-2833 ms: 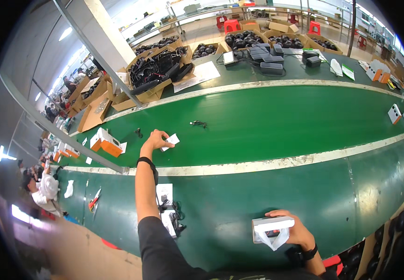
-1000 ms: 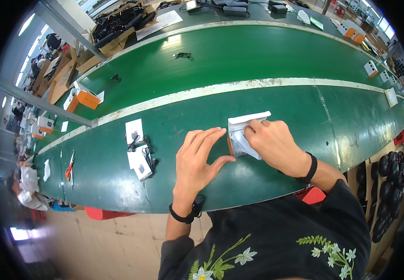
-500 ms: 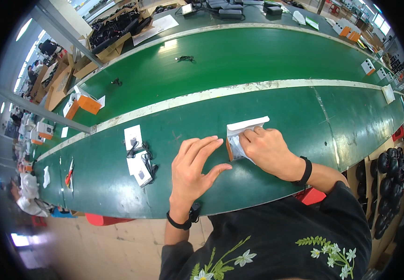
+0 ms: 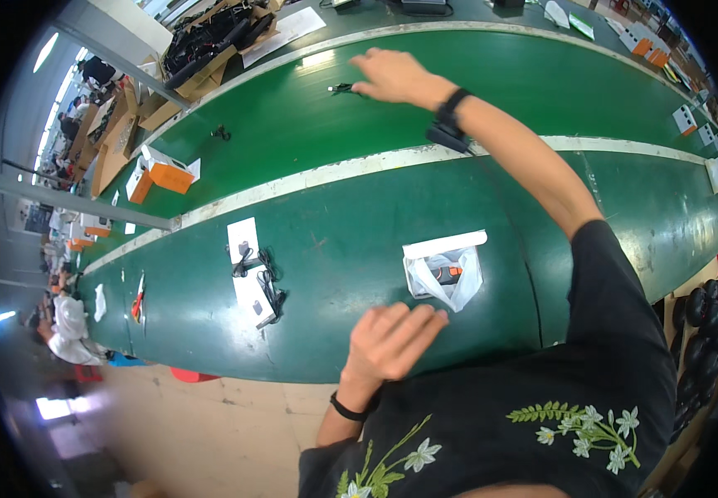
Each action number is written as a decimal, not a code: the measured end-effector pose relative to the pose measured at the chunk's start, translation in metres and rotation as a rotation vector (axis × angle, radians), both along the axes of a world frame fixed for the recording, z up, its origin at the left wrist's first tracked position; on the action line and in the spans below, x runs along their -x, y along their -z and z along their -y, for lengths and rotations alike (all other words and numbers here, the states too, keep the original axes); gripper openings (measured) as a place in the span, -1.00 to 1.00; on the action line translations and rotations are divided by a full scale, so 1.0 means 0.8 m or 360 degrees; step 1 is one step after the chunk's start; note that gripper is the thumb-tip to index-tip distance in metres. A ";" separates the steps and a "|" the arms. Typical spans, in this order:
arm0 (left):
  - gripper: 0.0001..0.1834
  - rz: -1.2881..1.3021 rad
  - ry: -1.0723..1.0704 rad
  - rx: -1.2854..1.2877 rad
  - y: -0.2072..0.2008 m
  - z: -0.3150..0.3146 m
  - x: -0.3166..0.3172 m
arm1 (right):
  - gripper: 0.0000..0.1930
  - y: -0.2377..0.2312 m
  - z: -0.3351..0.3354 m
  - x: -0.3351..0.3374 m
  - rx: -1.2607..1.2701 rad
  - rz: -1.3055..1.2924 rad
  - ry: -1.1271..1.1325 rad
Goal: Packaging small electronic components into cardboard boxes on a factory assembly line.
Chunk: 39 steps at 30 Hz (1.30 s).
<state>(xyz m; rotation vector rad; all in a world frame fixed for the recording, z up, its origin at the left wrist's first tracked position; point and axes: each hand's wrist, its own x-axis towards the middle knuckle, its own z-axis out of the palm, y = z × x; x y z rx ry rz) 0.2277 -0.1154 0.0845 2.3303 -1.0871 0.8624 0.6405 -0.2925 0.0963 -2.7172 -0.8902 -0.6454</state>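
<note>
My right hand (image 4: 400, 76) reaches across the green belt, thumb and fingers apart beside a small black cable (image 4: 341, 88). The thumb is close to the cable; whether it touches is unclear. My left hand (image 4: 392, 340) hovers over the near edge of the bench, fingers loosely bent and nothing visible in them. Just beyond it stands a small white box (image 4: 444, 246) with its lid flap raised. A translucent plastic bag (image 4: 468, 282) lines the box, and inside the bag lies a black item with an orange part (image 4: 450, 274).
White cards (image 4: 243, 234) with black cables (image 4: 271, 290) lie left on the bench (image 4: 334, 249). Red-handled scissors (image 4: 138, 303) are farther left. Orange-and-white boxes (image 4: 170, 174) and another dark cable (image 4: 221, 132) sit on the belt. A white rail (image 4: 334, 173) divides bench and belt.
My right hand has left the box and stretched far over the belt to the cable. The bag now bulges open in the box. My left hand has moved right and nearer, its fingers more bent.
</note>
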 end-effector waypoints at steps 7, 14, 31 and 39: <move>-0.49 -0.0184 -0.0546 -0.0295 0.002 0.052 0.008 | -0.60 0.093 -0.062 -0.071 0.0473 -0.0350 0.0081; -0.51 -0.0277 -0.0619 -0.0377 0.015 0.055 0.007 | -0.74 0.091 0.028 -0.002 0.0295 -0.0380 0.0009; -0.21 -0.0092 -0.0352 0.0575 0.021 0.049 -0.032 | -0.66 -0.030 0.076 0.472 -0.1162 0.0152 -0.0075; -0.40 -0.0088 -0.0396 0.0307 0.001 0.052 -0.033 | -0.71 0.004 0.084 0.451 -0.0648 0.0062 -0.0189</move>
